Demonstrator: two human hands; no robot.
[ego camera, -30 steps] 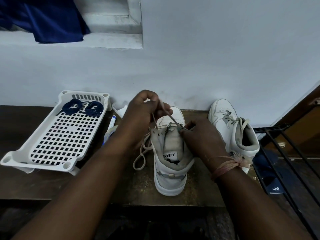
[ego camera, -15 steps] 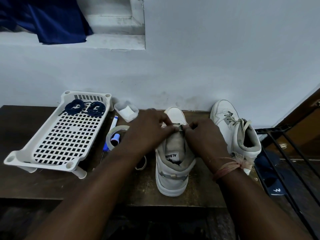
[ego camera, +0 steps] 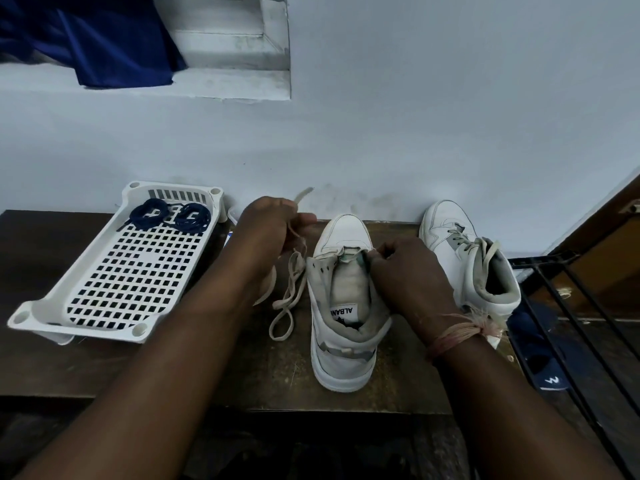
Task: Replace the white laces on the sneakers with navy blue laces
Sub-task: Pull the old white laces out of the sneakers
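We are gripping the white lace [ego camera: 289,271] in our left hand [ego camera: 268,230] (loops dangling), our right hand [ego camera: 403,268] pinching the near sneaker [ego camera: 341,341] at its tongue.

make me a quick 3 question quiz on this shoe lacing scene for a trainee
1. True or false: the navy laces are already threaded into the near sneaker.
2. What does the left hand hold?
A. the white lace
B. the white tray
C. the far sneaker
3. Fill in: the right hand grips the near sneaker at its ____ edge, by the tongue.

Key
1. False: they lie coiled in the white tray.
2. A: the lace hangs from it in loops down to the table.
3. Right. The far sneaker is still laced in white.
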